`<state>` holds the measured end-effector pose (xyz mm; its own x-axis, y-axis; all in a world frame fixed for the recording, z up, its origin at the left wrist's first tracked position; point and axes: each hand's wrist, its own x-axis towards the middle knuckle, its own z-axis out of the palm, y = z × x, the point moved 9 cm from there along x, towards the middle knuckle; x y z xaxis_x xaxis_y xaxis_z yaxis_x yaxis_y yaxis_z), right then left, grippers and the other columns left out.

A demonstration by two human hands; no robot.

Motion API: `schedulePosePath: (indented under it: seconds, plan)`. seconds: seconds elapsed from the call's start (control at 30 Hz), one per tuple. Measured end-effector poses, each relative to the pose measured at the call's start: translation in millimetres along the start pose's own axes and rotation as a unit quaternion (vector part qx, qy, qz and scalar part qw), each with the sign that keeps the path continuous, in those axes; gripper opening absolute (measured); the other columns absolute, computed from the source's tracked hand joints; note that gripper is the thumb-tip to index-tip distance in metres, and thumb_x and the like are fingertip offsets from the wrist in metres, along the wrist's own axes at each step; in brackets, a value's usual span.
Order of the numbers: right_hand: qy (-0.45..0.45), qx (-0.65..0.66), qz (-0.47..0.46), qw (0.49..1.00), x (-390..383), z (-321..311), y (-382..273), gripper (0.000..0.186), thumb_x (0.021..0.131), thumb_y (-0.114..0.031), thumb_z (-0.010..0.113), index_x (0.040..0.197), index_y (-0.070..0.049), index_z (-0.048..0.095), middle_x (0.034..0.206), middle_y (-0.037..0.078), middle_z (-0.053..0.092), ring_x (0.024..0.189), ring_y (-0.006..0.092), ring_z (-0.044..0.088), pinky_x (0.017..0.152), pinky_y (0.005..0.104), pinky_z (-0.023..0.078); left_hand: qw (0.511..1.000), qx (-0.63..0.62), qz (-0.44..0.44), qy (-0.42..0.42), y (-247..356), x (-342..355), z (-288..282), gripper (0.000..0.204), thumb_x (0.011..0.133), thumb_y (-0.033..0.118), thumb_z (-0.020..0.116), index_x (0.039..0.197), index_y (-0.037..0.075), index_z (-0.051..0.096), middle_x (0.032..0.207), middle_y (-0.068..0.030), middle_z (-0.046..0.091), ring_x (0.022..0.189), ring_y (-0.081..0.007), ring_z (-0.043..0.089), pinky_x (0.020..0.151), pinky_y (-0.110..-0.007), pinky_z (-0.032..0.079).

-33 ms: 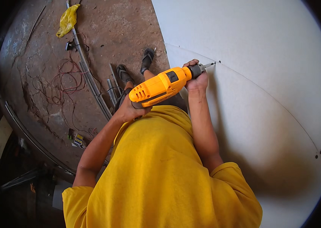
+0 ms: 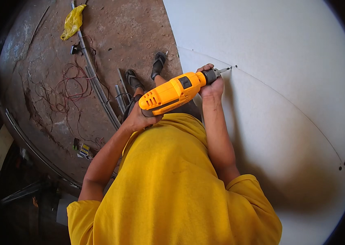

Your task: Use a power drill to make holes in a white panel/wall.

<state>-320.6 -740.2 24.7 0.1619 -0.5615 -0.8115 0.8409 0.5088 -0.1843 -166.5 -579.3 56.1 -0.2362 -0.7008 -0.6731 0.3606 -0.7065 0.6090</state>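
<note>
Nearest to my camera, the yellow shirt [image 2: 168, 183] is filling the lower centre of the frame, with a bare forearm reaching up on either side. At mid-frame I am seeing the orange-yellow drill [image 2: 172, 93] lying aslant, its nose pointing to the upper right. My left hand [image 2: 140, 120] is clasping its rear end, most of those fingers hiding beneath the body, so I am not making out each one. My right hand [image 2: 214, 83] is wrapping its fingers around the front, just behind the chuck, clamped on the drill. The bit [image 2: 224, 70] is pointing at a small dark spot [image 2: 236, 66] on the white panel [image 2: 287, 134] that is filling the right of the frame; whether its tip is touching, I cannot tell. A thin curved line is running down the panel toward two more dark marks [image 2: 342, 165] at the right. Farther down, dark sandals [image 2: 159, 63] are standing on the brown floor [image 2: 123, 28] at upper centre. Metal bars [image 2: 99, 87] and tangled reddish cords [image 2: 68, 92] are lying left of them, and a yellow bag [image 2: 73, 22] is resting at upper left.
</note>
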Motion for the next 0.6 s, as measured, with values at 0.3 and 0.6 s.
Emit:
schedulePosePath:
  seconds: [0.3, 0.6]
  plan:
    - [0.024, 0.016, 0.002, 1.0, 4, -5, -1, 0.025, 0.085, -0.018, 0.033, 0.078, -0.003, 0.053, 0.07, 0.012, 0.056, 0.066, 0.0264, 0.054, 0.069, 0.0371, 0.049, 0.999, 0.029, 0.016, 0.01, -5, 2, -6, 0.044, 0.065, 0.015, 0.072, 0.105, 0.007, 0.054, 0.083, -0.0042, 0.059, 0.059, -0.0115, 0.057, 0.052, -0.023, 0.046]
    - [0.013, 0.061, -0.002, 0.998, 8, -7, -9, 0.024, 0.085, -0.015, 0.033, 0.081, -0.002, 0.052, 0.072, 0.01, 0.054, 0.067, 0.0237, 0.055, 0.07, 0.0374, 0.048, 0.999, -0.012, 0.021, -0.026, 1, 8, 4, 0.046, 0.066, 0.013, 0.072, 0.107, 0.007, 0.055, 0.087, -0.0052, 0.063, 0.066, -0.0133, 0.061, 0.058, -0.024, 0.05]
